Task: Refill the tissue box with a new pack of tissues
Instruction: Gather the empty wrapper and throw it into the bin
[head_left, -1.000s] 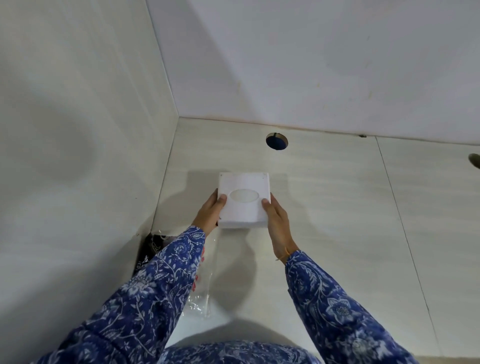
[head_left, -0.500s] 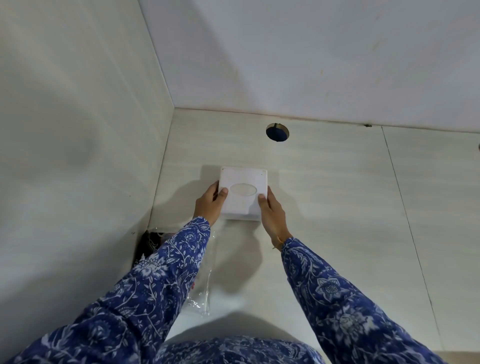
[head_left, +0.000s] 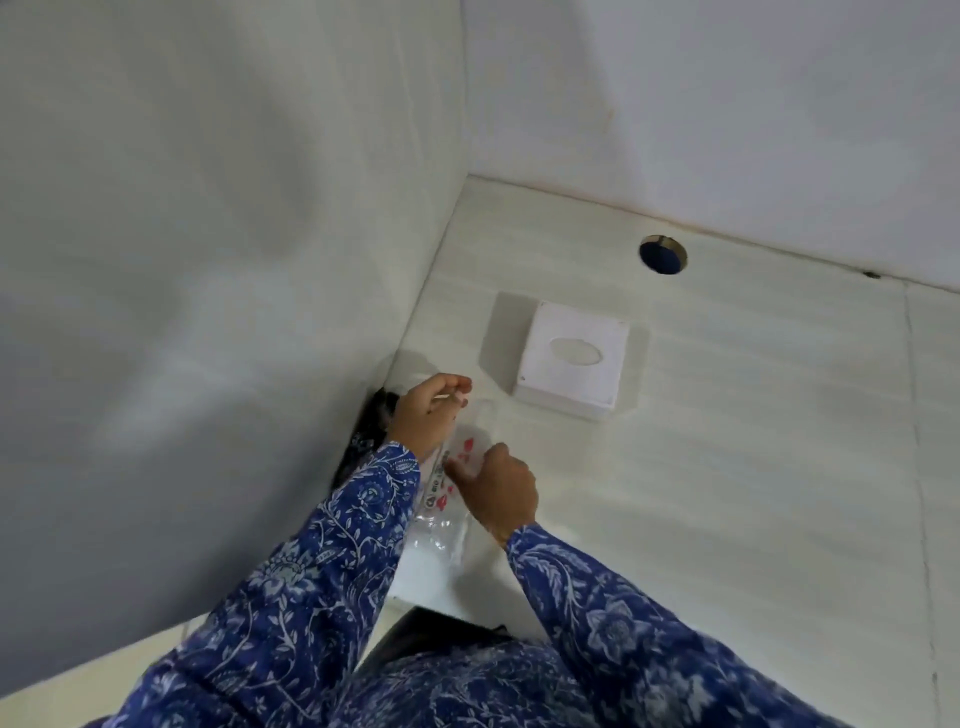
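Observation:
A white square tissue box (head_left: 571, 358) with an oval opening on top sits alone on the pale counter (head_left: 753, 467), near the corner. A clear plastic tissue wrapper (head_left: 447, 499) with red marks lies close to the left wall, nearer to me than the box. My left hand (head_left: 426, 410) pinches the wrapper's far end, fingers closed on the plastic. My right hand (head_left: 498, 488) grips the wrapper's middle from the right. Whether tissues are inside the wrapper cannot be told.
A round dark hole (head_left: 663, 254) is cut in the counter behind the box. Walls (head_left: 208, 260) close in at the left and back. A dark gap (head_left: 369, 431) shows where counter meets the left wall. The counter's front edge is at my body.
Both hands have let go of the tissue box and moved back and left to the plastic wrapper. The box now rests on the counter. The camera view has swung left.

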